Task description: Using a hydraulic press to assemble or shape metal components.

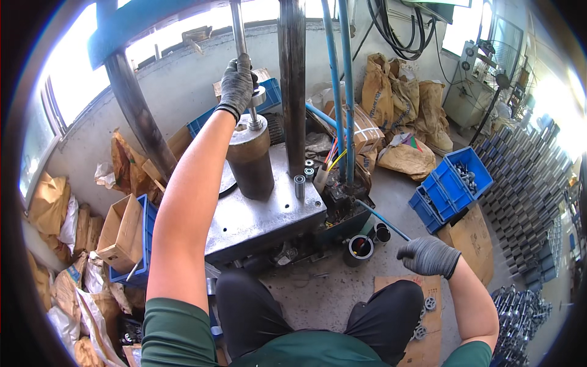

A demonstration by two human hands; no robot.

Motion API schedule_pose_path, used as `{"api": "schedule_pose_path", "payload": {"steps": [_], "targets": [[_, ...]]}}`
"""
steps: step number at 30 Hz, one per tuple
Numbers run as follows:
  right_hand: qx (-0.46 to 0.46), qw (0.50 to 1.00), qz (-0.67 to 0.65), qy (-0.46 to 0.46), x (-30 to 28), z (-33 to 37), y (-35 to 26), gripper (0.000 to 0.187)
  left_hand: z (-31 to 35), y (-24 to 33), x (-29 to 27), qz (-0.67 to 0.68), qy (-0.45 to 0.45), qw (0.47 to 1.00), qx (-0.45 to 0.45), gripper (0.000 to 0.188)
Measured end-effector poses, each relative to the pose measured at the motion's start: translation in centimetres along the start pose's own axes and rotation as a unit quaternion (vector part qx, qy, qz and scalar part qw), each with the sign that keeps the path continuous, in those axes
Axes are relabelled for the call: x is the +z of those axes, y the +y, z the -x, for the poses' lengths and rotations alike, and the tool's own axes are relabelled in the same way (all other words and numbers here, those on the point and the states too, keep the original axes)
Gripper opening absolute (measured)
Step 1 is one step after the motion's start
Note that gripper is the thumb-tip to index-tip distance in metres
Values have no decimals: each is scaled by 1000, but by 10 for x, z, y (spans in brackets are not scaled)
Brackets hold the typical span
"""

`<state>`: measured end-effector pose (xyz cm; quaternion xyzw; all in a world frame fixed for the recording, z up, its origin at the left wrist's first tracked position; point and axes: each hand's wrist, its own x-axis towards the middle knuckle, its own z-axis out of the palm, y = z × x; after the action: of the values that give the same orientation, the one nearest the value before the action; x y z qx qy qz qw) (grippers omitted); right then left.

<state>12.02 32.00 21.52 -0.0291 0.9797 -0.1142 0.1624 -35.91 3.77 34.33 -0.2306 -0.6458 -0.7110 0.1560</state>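
Observation:
My left hand (pixel 236 85), in a grey glove, is closed round an upright metal rod (pixel 238 27). Just below the fingers a shiny metal ring (pixel 258 96) sits on a shaft that goes down into a thick steel cylinder (pixel 249 162). The cylinder stands on a steel press table (pixel 263 220). My right hand (pixel 430 257), gloved too, makes a fist at the end of a thin blue lever (pixel 388 224); the fingers hide the grip itself. Small metal sleeves (pixel 299 186) stand at the table's right corner.
A dark steel column (pixel 292 85) and blue pipes (pixel 348 92) rise beside the cylinder. Black cups (pixel 358 249) stand on the floor below. To the right are blue crates (pixel 455 183) and stacked metal tubes (pixel 520 196); to the left, an open carton (pixel 122 235) and sacks.

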Motion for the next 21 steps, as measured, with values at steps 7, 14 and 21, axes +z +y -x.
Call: {"api": "schedule_pose_path", "payload": {"steps": [7, 14, 21], "targets": [[-2, 992, -68, 102, 2, 2, 4, 28, -1, 1, 0, -6, 1, 1000, -1, 56], [-5, 995, -52, 82, -1, 2, 2, 23, 2, 0, 1, 41, 8, 999, -3, 45], [-17, 1000, 11, 9, 8, 5, 2, 21, 3, 1, 1, 43, 5, 999, -11, 44]]}}
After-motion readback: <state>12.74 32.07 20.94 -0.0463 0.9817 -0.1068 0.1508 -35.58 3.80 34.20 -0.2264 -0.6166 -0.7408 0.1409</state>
